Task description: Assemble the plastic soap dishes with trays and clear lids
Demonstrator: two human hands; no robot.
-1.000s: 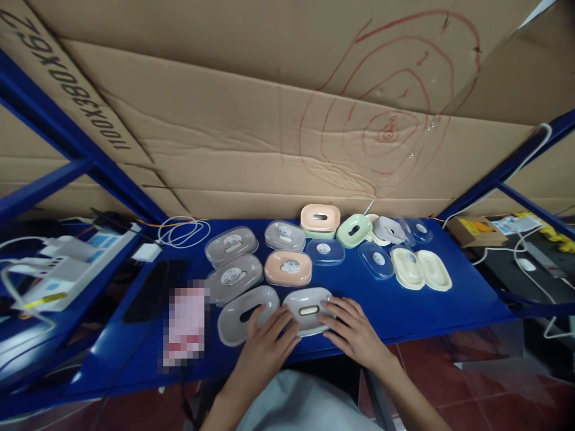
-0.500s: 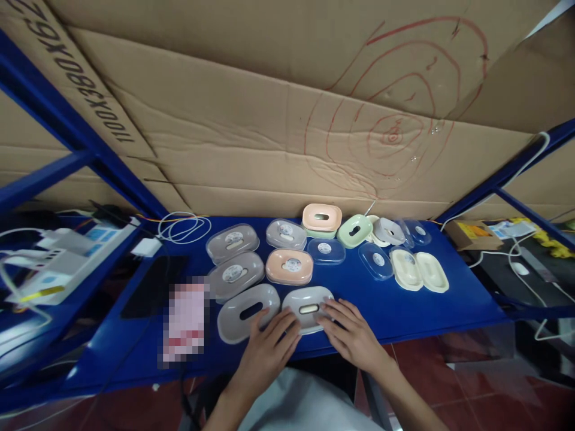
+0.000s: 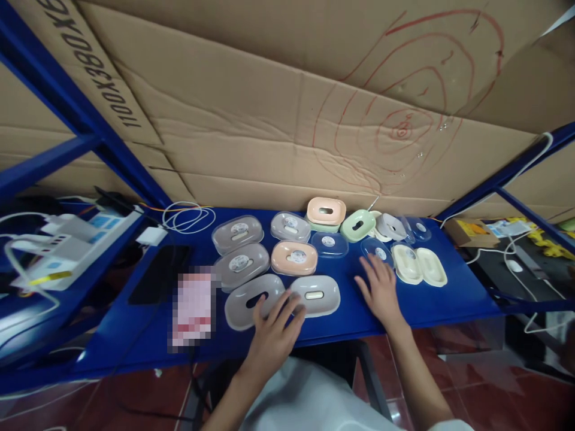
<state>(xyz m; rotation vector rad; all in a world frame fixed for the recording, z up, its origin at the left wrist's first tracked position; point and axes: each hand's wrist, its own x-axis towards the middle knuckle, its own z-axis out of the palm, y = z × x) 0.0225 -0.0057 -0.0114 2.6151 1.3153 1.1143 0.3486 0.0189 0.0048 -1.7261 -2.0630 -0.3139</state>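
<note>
Two grey oval dishes lie side by side near the front edge, the left dish (image 3: 240, 306) tilted and the right dish (image 3: 330, 294) beside it with a pale bar in its slot. Fingers spread, my left hand (image 3: 276, 329) rests over the inner ends of both dishes. My right hand (image 3: 381, 293) is open and holds nothing; its fingertips are at the near edge of a clear lid (image 3: 372, 248) with a round sticker. Behind my left hand sit a peach dish (image 3: 294, 263) and a grey dish (image 3: 241, 269), both under clear lids.
Further back are more lidded grey dishes (image 3: 238, 234), a peach dish (image 3: 326, 209) stacked on green, a green dish (image 3: 358, 226) and another clear lid (image 3: 330, 245). A cream case (image 3: 431, 267) lies open at right. A black phone-like slab (image 3: 159, 275) and coiled cable (image 3: 188, 218) are at left.
My right hand has left the right grey dish and moved right and back to the clear lid. My left hand stays by the dishes. The camera view has shifted slightly.
</note>
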